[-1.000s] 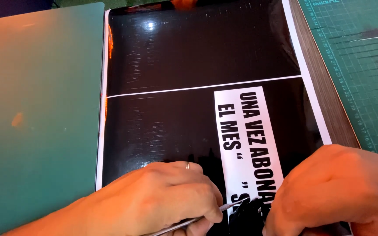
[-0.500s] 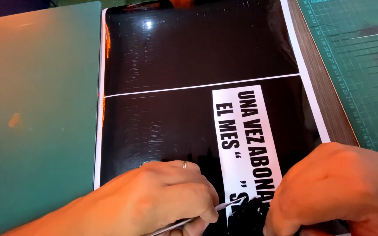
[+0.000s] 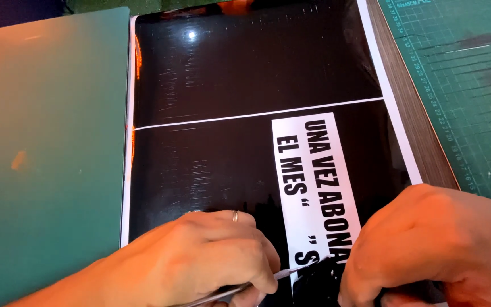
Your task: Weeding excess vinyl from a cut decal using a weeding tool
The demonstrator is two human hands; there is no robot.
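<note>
In the head view, the left hand [image 3: 200, 258] at six o'clock grips a thin metal tool [image 3: 245, 284] between clenched fingers, its tip touching the white strip with black letters [image 3: 313, 187] on the glossy black sheet [image 3: 245, 85]. The right hand [image 3: 433, 244], at five o'clock, pinches a crumpled bit of black film [image 3: 316, 281] just beside the tip. The step looks like picking film from around the letters, which calls for a steady tip and a gentle pull so no letter lifts or tears.

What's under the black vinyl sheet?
White backing shows at the black vinyl sheet edges and in the lettered strip. Below that, a brown wooden table shows at right between two green mats. Left hand and right hand cover the near edge.
</note>
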